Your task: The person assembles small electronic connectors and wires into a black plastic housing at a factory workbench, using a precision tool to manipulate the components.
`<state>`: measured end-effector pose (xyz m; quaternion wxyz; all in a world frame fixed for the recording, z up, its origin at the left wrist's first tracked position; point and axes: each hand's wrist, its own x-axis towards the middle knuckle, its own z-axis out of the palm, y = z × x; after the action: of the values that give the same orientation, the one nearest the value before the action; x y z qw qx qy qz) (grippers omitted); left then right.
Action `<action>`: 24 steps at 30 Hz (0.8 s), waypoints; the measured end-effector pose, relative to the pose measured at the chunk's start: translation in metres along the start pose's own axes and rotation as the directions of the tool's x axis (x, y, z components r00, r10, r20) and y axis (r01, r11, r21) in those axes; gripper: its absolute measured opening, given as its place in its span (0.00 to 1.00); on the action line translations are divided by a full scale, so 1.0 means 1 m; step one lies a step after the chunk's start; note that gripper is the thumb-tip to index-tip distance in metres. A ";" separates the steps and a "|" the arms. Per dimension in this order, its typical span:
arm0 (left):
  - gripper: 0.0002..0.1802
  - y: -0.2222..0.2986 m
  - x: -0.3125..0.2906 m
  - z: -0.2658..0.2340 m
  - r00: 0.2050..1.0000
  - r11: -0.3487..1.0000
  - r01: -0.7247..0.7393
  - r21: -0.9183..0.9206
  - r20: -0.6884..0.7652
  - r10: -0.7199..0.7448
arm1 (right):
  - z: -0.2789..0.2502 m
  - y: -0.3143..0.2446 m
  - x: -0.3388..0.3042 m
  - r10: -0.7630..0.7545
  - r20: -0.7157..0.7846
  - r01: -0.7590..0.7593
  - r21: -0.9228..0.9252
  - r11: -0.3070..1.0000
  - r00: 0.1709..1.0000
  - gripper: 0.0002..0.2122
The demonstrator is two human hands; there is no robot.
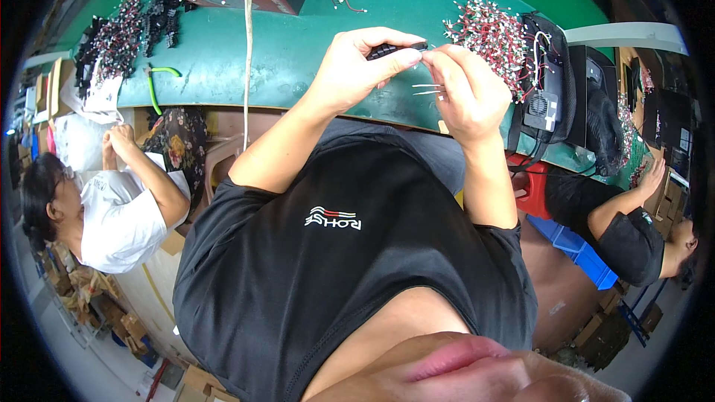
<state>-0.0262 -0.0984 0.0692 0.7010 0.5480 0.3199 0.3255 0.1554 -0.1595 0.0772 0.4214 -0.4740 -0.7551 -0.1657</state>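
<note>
My left hand (356,67) is closed on a small black ribbed plastic part (383,51), held above the near edge of the green table (298,59). My right hand (471,93) meets it at the part's right end, thumb and fingers pinched together. A pair of silver tweezers (427,89) is in the right hand, its two thin prongs sticking out leftward below the fingers. Something thin and pale shows between both hands' fingertips, too small to name. Right of my hands lies a heap of short red, black and white wires with white connectors (484,37).
A red box of similar wires (287,4) stands at the back. Green-handled pliers (155,85) and black parts (160,22) lie left. A pale upright cord (248,37) crosses the table. A black bag with a device (547,89) sits right. One person works on each side.
</note>
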 end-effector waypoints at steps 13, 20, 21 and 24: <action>0.13 -0.009 0.007 -0.015 0.998 0.981 -0.036 -0.189 -0.063 0.025 | -0.011 -0.020 -0.011 0.567 0.338 -0.658 0.306 0.688 0.751 0.11; 0.10 -0.013 0.003 -0.011 0.925 0.935 -0.307 0.178 -0.174 0.337 | -0.018 -0.041 0.006 0.673 0.675 -0.898 0.438 -0.034 0.303 0.12; 0.10 -0.014 0.003 -0.010 0.926 0.935 -0.306 0.179 -0.174 0.336 | -0.016 -0.040 0.003 0.673 0.675 -0.898 0.438 -0.036 0.303 0.12; 0.10 -0.017 0.002 -0.010 0.913 0.919 -0.332 0.213 -0.173 0.369 | -0.008 -0.038 -0.005 0.658 0.648 -0.853 0.521 -0.015 0.384 0.13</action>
<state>-0.0314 -0.0947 0.0508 0.5411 0.6199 0.3162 0.4722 0.1281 -0.1865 0.0840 0.5199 -0.5641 -0.3866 0.5120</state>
